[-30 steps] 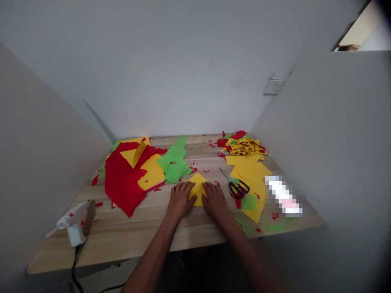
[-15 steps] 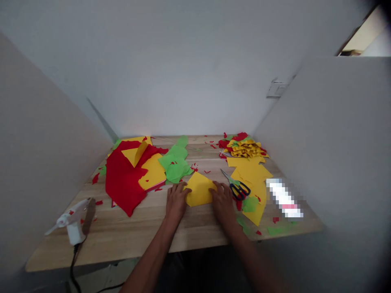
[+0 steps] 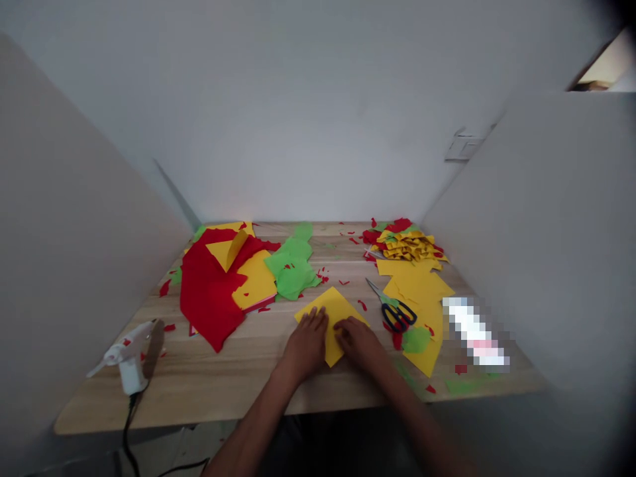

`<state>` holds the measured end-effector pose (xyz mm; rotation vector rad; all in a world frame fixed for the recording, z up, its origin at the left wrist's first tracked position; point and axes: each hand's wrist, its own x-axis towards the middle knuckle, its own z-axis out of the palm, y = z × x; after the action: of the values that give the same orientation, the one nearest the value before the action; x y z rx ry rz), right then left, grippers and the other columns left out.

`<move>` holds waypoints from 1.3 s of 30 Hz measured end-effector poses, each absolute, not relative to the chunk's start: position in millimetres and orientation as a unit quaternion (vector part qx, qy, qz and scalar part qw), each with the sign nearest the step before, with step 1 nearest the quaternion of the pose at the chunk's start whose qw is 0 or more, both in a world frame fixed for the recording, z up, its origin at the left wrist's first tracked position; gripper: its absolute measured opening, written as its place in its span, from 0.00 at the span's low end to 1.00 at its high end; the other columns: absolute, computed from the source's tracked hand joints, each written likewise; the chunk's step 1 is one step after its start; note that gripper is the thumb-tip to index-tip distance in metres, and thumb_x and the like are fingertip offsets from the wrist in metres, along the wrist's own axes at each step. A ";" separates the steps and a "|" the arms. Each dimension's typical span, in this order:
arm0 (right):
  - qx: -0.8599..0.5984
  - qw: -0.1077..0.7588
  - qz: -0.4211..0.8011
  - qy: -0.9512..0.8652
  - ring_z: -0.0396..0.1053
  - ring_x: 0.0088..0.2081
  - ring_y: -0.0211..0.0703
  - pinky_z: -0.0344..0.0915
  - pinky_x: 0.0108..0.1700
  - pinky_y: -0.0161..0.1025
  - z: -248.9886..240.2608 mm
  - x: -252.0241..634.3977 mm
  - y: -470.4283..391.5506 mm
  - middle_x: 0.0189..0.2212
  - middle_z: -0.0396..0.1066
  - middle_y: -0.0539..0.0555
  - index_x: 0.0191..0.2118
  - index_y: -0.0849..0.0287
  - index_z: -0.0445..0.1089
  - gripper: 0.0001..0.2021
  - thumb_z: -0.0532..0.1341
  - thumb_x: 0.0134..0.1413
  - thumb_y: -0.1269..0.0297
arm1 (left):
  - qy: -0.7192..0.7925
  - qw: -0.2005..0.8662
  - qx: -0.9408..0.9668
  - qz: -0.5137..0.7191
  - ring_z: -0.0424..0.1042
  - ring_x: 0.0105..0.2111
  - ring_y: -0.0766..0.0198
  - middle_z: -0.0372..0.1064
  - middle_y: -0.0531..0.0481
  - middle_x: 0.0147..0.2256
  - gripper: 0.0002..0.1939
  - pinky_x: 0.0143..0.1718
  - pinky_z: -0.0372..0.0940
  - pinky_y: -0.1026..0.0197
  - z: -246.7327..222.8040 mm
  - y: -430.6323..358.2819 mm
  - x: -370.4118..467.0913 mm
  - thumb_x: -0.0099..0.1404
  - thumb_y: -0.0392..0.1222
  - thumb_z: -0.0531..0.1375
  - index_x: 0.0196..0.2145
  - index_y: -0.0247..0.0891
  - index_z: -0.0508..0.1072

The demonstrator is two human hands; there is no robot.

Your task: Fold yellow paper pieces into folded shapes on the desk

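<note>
A square sheet of yellow paper [image 3: 336,306] lies on the table in front of me, turned with one corner towards me. My left hand [image 3: 307,341] rests on its left part with the fingers stretched out flat. On the right part is my right hand [image 3: 358,338], its fingers curled in and the fingertips on the sheet near its middle. The hands cover the lower side edges. Just to the right lie scissors [image 3: 397,314] with dark handles, their blades pointing up and left.
Red pieces [image 3: 211,291] and green pieces [image 3: 293,268] lie left of the sheet. A white glue gun [image 3: 130,361] with a black cord stands at the left edge. Folded yellow strips [image 3: 410,245] are piled at the back right, above flat yellow pieces [image 3: 420,291]. Walls border the table.
The yellow paper, folded and held up by its sides before, now lies spread out as a square. My left hand has flattened onto it, and my right hand has moved towards its middle.
</note>
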<state>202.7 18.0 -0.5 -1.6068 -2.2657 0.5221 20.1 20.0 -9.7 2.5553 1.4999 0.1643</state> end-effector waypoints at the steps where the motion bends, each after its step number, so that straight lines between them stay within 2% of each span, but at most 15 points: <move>1: -0.600 0.151 0.151 -0.771 0.69 0.43 0.47 0.64 0.48 0.42 -3.1 197.1 19.6 0.41 0.71 0.59 0.48 0.59 0.72 0.15 0.54 0.57 0.72 | 0.497 0.095 0.861 0.054 0.44 0.66 0.51 0.46 0.41 0.66 0.30 0.64 0.44 0.49 -11.2 17.9 22.4 0.66 0.41 0.50 0.64 0.33 0.55; 3: -0.632 0.146 0.092 -0.755 0.67 0.49 0.52 0.62 0.52 0.48 -8.2 185.9 24.8 0.46 0.70 0.64 0.52 0.63 0.69 0.18 0.52 0.58 0.74 | 0.501 0.096 0.858 0.063 0.39 0.67 0.49 0.40 0.41 0.68 0.34 0.65 0.41 0.44 -13.8 14.9 25.6 0.66 0.49 0.51 0.66 0.37 0.50; 5: -0.607 0.159 0.075 -0.775 0.60 0.58 0.53 0.57 0.58 0.51 -12.7 176.6 31.8 0.55 0.66 0.65 0.58 0.64 0.65 0.22 0.49 0.59 0.74 | 0.505 0.092 0.856 0.068 0.36 0.67 0.47 0.39 0.41 0.68 0.37 0.65 0.38 0.41 -15.7 13.5 26.5 0.65 0.55 0.51 0.67 0.38 0.47; 8: -0.554 0.176 0.121 -0.805 0.52 0.64 0.47 0.50 0.64 0.49 -16.6 167.6 45.4 0.62 0.58 0.59 0.63 0.62 0.58 0.25 0.47 0.60 0.72 | 0.500 0.096 0.858 0.067 0.37 0.67 0.48 0.44 0.40 0.67 0.40 0.65 0.36 0.41 -17.6 13.1 26.1 0.64 0.59 0.51 0.67 0.36 0.48; 10: -0.537 0.167 0.147 -0.814 0.51 0.65 0.45 0.48 0.65 0.48 -16.8 164.0 55.5 0.63 0.57 0.57 0.64 0.63 0.55 0.25 0.46 0.63 0.68 | 0.504 0.098 0.855 0.069 0.38 0.67 0.47 0.47 0.38 0.66 0.42 0.65 0.36 0.41 -18.3 12.2 26.7 0.63 0.63 0.50 0.66 0.33 0.50; 13: -0.504 0.159 0.122 -0.840 0.48 0.66 0.46 0.45 0.66 0.50 -15.3 162.6 70.0 0.64 0.54 0.57 0.64 0.61 0.55 0.25 0.47 0.65 0.59 | 0.528 0.097 0.841 0.064 0.43 0.66 0.44 0.52 0.35 0.64 0.43 0.65 0.36 0.39 -19.6 8.8 29.3 0.63 0.66 0.48 0.65 0.32 0.53; 15: -0.493 0.153 0.095 -0.851 0.46 0.66 0.46 0.44 0.66 0.51 -14.9 165.3 78.6 0.65 0.53 0.57 0.64 0.59 0.55 0.25 0.48 0.66 0.56 | 0.543 0.092 0.832 0.066 0.44 0.66 0.43 0.51 0.35 0.64 0.43 0.64 0.35 0.37 -20.6 6.2 30.6 0.62 0.67 0.49 0.65 0.34 0.52; 19: -0.519 0.128 0.065 -0.842 0.42 0.67 0.48 0.42 0.66 0.51 -18.4 177.5 92.3 0.66 0.49 0.60 0.66 0.61 0.52 0.27 0.49 0.65 0.57 | 0.554 0.083 0.824 0.088 0.39 0.67 0.44 0.43 0.38 0.67 0.45 0.64 0.36 0.37 -21.4 3.6 28.9 0.61 0.68 0.50 0.67 0.39 0.47; 23: -0.554 0.125 0.043 -0.822 0.37 0.68 0.53 0.40 0.66 0.53 -25.5 189.5 100.9 0.67 0.42 0.63 0.66 0.65 0.50 0.29 0.50 0.64 0.56 | 0.569 0.091 0.814 0.080 0.39 0.67 0.44 0.45 0.37 0.66 0.48 0.63 0.37 0.37 -20.0 2.6 24.6 0.58 0.69 0.52 0.67 0.38 0.48; 25: -0.569 0.124 0.035 -0.812 0.37 0.68 0.55 0.40 0.66 0.54 -28.4 196.0 104.8 0.67 0.42 0.64 0.66 0.65 0.51 0.29 0.50 0.64 0.56 | 0.570 0.092 0.812 0.079 0.38 0.67 0.44 0.45 0.37 0.66 0.48 0.64 0.37 0.37 -19.8 1.9 23.3 0.57 0.69 0.52 0.67 0.38 0.48; 29: -0.641 0.129 0.007 -0.757 0.40 0.67 0.60 0.42 0.64 0.55 -28.2 212.5 112.0 0.66 0.45 0.69 0.65 0.70 0.53 0.27 0.49 0.65 0.62 | 0.575 0.094 0.809 0.070 0.38 0.67 0.44 0.40 0.35 0.67 0.50 0.64 0.38 0.37 -20.6 0.4 22.5 0.56 0.69 0.54 0.67 0.36 0.48; 32: -0.673 0.153 -0.019 -0.723 0.39 0.67 0.62 0.44 0.64 0.56 -21.2 219.8 107.4 0.66 0.43 0.71 0.64 0.73 0.54 0.26 0.48 0.64 0.66 | 0.572 0.097 0.812 0.070 0.38 0.67 0.44 0.37 0.35 0.68 0.50 0.64 0.37 0.38 -19.6 2.6 20.7 0.56 0.68 0.55 0.67 0.37 0.48; 36: -0.577 0.175 -0.003 -0.798 0.36 0.68 0.56 0.43 0.65 0.54 -11.5 208.8 77.7 0.68 0.39 0.67 0.66 0.69 0.51 0.27 0.49 0.64 0.63 | 0.539 0.107 0.833 0.067 0.38 0.67 0.48 0.38 0.40 0.68 0.38 0.64 0.36 0.38 -14.6 16.6 11.2 0.63 0.63 0.51 0.65 0.45 0.52; 39: -0.475 0.125 0.063 -0.869 0.41 0.68 0.51 0.43 0.66 0.51 -12.1 194.3 52.3 0.67 0.45 0.63 0.65 0.65 0.52 0.27 0.50 0.64 0.61 | 0.498 0.123 0.857 0.046 0.37 0.68 0.50 0.37 0.39 0.68 0.43 0.65 0.35 0.40 -11.1 34.2 -2.3 0.60 0.64 0.55 0.66 0.40 0.49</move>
<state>194.3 52.3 -12.1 -1.3835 -2.5322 0.1824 -2.3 34.2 -11.1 2.5003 1.4528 0.1339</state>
